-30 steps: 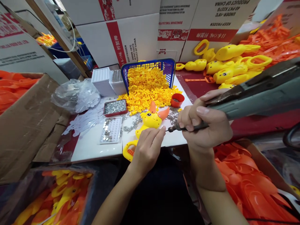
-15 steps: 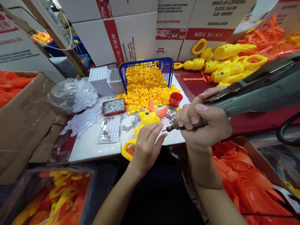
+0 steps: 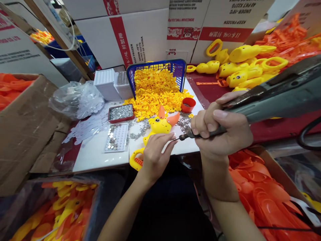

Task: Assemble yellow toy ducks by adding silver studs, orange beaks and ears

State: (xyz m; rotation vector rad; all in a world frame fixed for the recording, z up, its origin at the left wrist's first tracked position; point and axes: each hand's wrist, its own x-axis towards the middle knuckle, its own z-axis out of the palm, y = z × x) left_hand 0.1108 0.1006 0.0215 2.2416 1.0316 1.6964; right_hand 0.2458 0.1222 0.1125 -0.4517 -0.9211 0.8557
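Cardboard box [image 3: 22, 130]: brown, creased, cut off at the left edge, smooth orange parts [image 3: 13, 88] inside.
Lined bin [image 3: 94, 211]: yellow and orange plastic parts, heaped, partly out of view.
Bag [image 3: 76, 100]: clear, crumpled; white contents hard to make out.
Dimpled tray [image 3: 121, 139]: white, part-filled with shiny round discs [image 3: 112, 142].
Red tray [image 3: 122, 119]: shallow, rectangular, full of tiny silver metal bits.
Duck toy [image 3: 157, 125]: glossy yellow plastic, 2 orange beak pieces, looped handle; at the white tabletop's [image 3: 87, 160] near edge, its middle hidden behind the left hand.
Left hand [image 3: 155, 154]: thumb and fingertips nearly together at the driver bit [image 3: 178, 138]; cannot tell whether they pinch anything.
Blue basket [image 3: 180, 80]: lattice, tipped, spilling small yellow pieces [image 3: 155, 85].
Red cup [image 3: 190, 108]: round, just beside the spill.
Right hand [image 3: 223, 129]: curled firmly around the power driver.
Power driver [image 3: 278, 93]: grey-green, worn, blocking the table behind, cut off at the right edge.
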